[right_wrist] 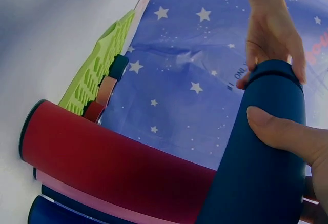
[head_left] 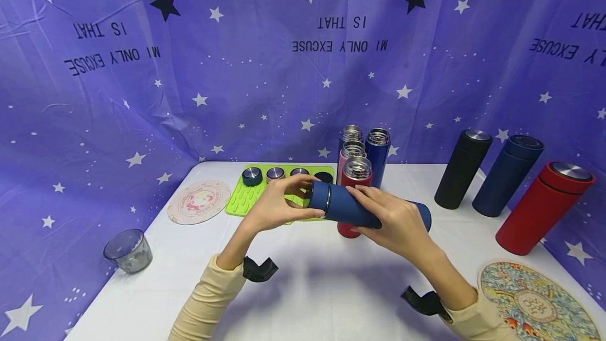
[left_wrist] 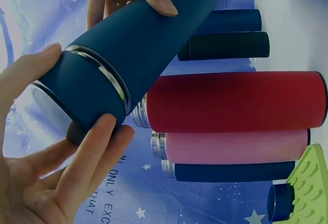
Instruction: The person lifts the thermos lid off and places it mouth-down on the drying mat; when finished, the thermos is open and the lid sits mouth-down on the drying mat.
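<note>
A dark blue thermos flask lies tilted in the air above the table, held by both hands. My left hand grips its blue cap between thumb and fingers. Around the flask's body, my right hand has its thumb on the near side and fingers over the top. A silver ring shows where cap and body meet. Just behind stand lidless flasks with bare steel necks: a red flask, a pink flask and two blue ones.
Several round caps sit on a green drip mat. Capped black, blue and red flasks stand at right. A glass cup is near the left edge; round coasters lie left and right.
</note>
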Demonstrator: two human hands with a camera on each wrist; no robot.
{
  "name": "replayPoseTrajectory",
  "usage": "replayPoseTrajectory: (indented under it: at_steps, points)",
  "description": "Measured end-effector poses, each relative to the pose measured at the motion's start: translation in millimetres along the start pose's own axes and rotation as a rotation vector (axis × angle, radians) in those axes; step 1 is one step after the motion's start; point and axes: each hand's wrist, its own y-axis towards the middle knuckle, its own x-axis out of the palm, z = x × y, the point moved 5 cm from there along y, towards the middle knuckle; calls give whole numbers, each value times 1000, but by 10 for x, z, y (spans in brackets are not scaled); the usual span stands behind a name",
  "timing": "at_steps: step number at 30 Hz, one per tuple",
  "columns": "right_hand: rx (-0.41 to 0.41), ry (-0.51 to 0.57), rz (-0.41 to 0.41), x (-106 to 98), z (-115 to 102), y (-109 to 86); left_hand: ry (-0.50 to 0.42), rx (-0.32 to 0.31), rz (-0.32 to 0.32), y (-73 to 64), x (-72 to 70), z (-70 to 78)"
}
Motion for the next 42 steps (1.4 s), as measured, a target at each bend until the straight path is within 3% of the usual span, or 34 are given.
replayPoseTrajectory:
  at_steps: [3, 5, 9, 12, 16, 20, 26, 36, 42]
  points:
    - [1, -1, 3, 4, -1, -3, 0, -28, -3, 0, 1, -20]
    - [13, 20, 0, 8, 14, -9, 4, 9, -15, 19, 16, -123]
    - [45, 73, -18, 19, 60, -13, 21, 127, -72, 31, 50, -104]
    - [74, 141, -38, 19, 103, -12, 46, 224, -110, 27, 67, -30]
    - [132, 273, -85, 15, 163, -14, 43, 345, -141, -15, 60, 185]
    - [180, 351, -135, 22, 194, -18, 30, 397, -158, -54, 42, 336]
    - [151, 303, -118, 18, 163, -21, 6, 354, -142, -48, 36, 329]
    - [80, 72, -22, -38, 135, -19, -27, 134, -19, -21, -60, 228]
    - [95, 116, -1, -58, 167, -24, -7, 99, -7, -31, -107, 237]
